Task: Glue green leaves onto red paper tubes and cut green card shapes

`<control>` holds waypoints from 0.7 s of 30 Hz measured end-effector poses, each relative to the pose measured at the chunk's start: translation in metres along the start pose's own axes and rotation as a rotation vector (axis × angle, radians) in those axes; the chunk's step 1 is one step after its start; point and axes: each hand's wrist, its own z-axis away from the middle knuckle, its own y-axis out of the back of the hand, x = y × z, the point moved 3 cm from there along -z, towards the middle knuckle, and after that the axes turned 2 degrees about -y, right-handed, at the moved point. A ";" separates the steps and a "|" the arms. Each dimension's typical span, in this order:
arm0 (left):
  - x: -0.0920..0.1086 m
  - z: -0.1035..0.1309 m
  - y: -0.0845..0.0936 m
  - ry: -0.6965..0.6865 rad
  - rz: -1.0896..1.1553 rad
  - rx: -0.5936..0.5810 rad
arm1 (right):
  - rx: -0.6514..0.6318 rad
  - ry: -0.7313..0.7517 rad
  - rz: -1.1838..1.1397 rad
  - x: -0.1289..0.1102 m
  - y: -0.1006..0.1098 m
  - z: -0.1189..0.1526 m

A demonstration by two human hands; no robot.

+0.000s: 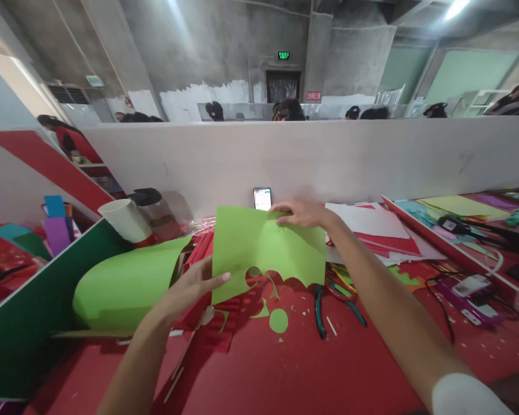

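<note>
A green paper sheet (242, 242) is held up over the red table (285, 374), with round cut-outs along its lower edge. My left hand (194, 288) pinches its left edge, thumb in front. At the top edge, my right hand (300, 213) grips the sheet, fingers partly behind it. Below the sheet lie a green paper circle (279, 321) and small green scraps (261, 310). To the right rest dark-handled pliers (319, 312) and orange-handled scissors (339, 291).
A large curved green sheet (127, 285) lies at left beside a dark green panel (38, 323). A phone (262, 199) leans on the white partition (328, 161). White and red papers (371, 222) and a purple device (470, 302) with cables sit right.
</note>
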 end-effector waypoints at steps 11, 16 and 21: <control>-0.018 0.002 -0.031 0.120 0.042 0.050 | 0.236 -0.029 0.423 -0.016 -0.005 -0.031; -0.023 -0.003 -0.039 0.076 0.236 0.174 | 0.502 -0.157 0.459 -0.018 -0.017 0.038; -0.030 -0.009 -0.048 -0.002 0.271 0.229 | 0.006 -0.631 0.554 0.027 -0.048 0.134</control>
